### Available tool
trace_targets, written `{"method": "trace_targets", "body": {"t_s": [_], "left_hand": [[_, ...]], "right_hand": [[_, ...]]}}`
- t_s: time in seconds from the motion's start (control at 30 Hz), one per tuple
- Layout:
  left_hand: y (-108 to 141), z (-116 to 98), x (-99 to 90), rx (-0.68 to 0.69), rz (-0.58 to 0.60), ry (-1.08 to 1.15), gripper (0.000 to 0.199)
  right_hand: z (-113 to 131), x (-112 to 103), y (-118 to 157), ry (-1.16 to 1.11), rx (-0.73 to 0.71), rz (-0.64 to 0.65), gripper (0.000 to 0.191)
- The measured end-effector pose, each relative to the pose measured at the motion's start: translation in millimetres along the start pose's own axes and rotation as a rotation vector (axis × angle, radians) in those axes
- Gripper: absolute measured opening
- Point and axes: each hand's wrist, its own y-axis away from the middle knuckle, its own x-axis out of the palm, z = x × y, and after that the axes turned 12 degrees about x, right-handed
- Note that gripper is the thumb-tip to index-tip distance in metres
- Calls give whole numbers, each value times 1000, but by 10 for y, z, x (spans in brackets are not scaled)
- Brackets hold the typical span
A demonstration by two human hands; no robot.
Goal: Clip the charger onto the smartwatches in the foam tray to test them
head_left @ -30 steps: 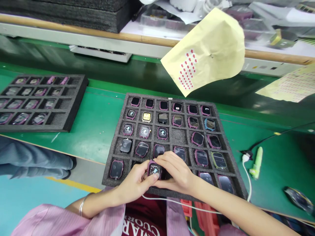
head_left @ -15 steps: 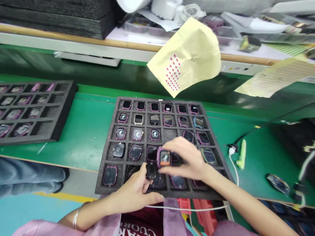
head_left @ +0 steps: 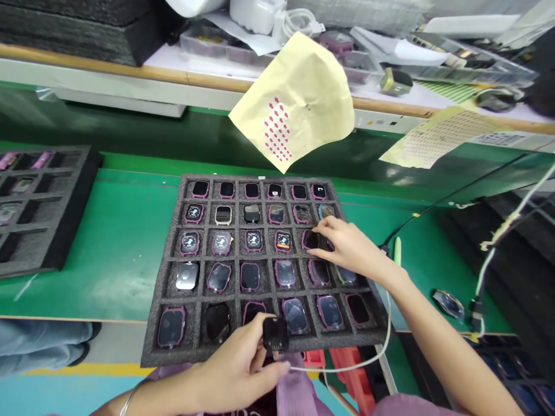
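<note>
A black foam tray (head_left: pixel 173 231) with rows of square compartments holds smartwatch bodies without straps, mostly purple-framed. Near the tray's front edge, my left hand (head_left: pixel 243 358) grips a black square charging block (head_left: pixel 275 334), with a white cable (head_left: pixel 347 367) running off to the right from that hand. My right hand (head_left: pixel 347 245) reaches into the third row from the back. Its thumb and fingers close around the sides of a dark-screened smartwatch (head_left: pixel 310 239) still in its compartment. Just left of it lies a smartwatch (head_left: pixel 283 241) with a lit orange-and-white screen.
Another foam tray (head_left: pixel 60 231) stands at the left. A shelf (head_left: pixel 208 81) behind carries boxes, cables and a hanging yellow paper sheet (head_left: pixel 299 104). At the right are a green tool (head_left: pixel 398 251), a dark oval object (head_left: pixel 448 304) and hanging cables. Another person's legs (head_left: pixel 43 344) show at lower left.
My right hand has set the lit smartwatch into the third-row compartment and moved right to the neighbouring watch. My left hand keeps the charging block, now lower. The view has shifted right.
</note>
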Motion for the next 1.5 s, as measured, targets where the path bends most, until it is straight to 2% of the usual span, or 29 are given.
{"method": "trace_targets", "body": {"t_s": [0.07, 0.13, 0.27, 0.37, 0.43, 0.5, 0.57, 0.7, 0.8, 0.93, 1.17, 1.5], "left_hand": [[0, 34, -29, 46, 81, -95, 33], [15, 62, -69, 78, 90, -166, 35], [37, 87, -156, 20, -35, -162, 40], [12, 91, -233, -55, -176, 38, 40], [-11, 95, -289, -79, -241, 186, 40], [-27, 97, -335, -85, -275, 290, 42], [-35, 95, -358, -88, -281, 341, 48], [-45, 84, -342, -84, -276, 369, 57], [-63, 90, -311, -56, -342, 317, 46], [-83, 134, -285, -22, -425, 275, 37], [-71, 179, -294, 37, -398, 318, 40], [-62, 136, -310, 58, -344, 331, 33]], "right_hand": [[-45, 74, 10, 28, 21, 32, 39], [-50, 160, 8, 35, 65, 3, 43], [11, 167, 10, 8, 81, -87, 40], [193, -14, 52, -141, 33, -234, 37], [417, -152, 106, -316, -30, -283, 37], [692, -231, 171, -470, -151, -207, 39], [952, -216, 222, -563, -275, -97, 42], [1234, 6, 221, -611, -384, 31, 45], [1257, 152, 185, -615, -419, 22, 45], [1248, 220, 193, -615, -457, -54, 37], [1282, 303, 263, -707, -503, -204, 39], [1271, 379, 249, -842, -490, -143, 55]]}}
